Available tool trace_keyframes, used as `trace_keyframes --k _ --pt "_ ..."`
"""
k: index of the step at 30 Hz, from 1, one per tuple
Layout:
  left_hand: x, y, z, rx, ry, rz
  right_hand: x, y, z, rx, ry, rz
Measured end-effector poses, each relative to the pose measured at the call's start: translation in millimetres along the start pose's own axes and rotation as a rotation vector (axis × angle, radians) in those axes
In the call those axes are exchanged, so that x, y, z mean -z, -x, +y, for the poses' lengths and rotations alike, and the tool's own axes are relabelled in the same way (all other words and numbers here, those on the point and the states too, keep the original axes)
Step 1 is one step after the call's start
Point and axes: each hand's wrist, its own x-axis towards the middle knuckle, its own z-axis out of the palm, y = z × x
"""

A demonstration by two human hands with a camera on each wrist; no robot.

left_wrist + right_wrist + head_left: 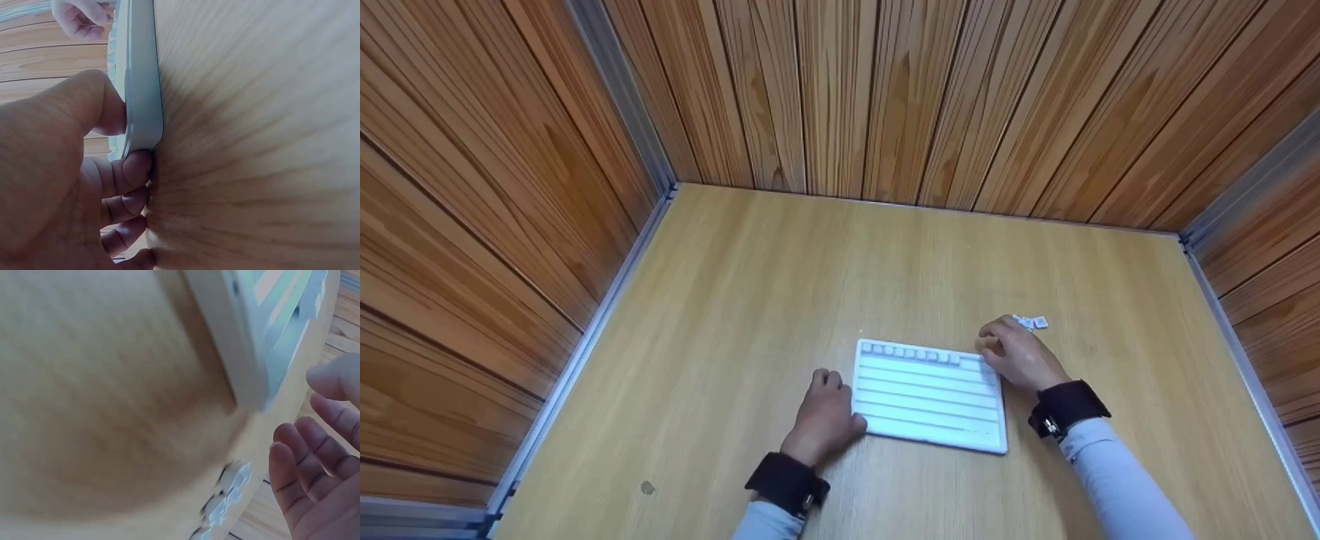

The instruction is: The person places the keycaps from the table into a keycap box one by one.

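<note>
A white rectangular board [926,401] with raised parallel ledges lies on the table. Several small white square tiles [911,354] stand in a line along its far ledge, from the left corner towards the right. My left hand [823,416] holds the board's left end, thumb at the near corner and the fingers against the side; in the left wrist view the thumb [107,109] touches the board's edge. Over the far right corner hovers my right hand [1024,356], its fingers loosely bent, with nothing visible between them. Loose white tiles [1039,322] lie just beyond it, partly hidden by the hand.
Wood-plank walls [840,97] with grey metal edging close off the back and both sides of the wooden table [780,270]. A small dark round spot [647,487] marks the tabletop at the near left.
</note>
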Motion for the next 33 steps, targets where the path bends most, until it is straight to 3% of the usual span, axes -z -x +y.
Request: trace_keyframes --k 18,22,25,33 --pt "3.0 -1.3 3.0 0.031 0.012 -0.011 7.1 0.4 40.7 -0.005 0.060 0.101" --pt "1.6 -0.8 2.2 -0.014 -0.015 0.027 6.7 -0.7 43.5 0.014 0.068 0.115" --pt "0.6 -0.3 1.7 -0.037 -0.032 0.045 6.5 -1.8 44.4 0.013 0.069 0.110" --pt "0.5 0.4 1.4 -0.009 -0.025 0.012 5.4 -6.3 46.0 -0.023 0.048 0.074"
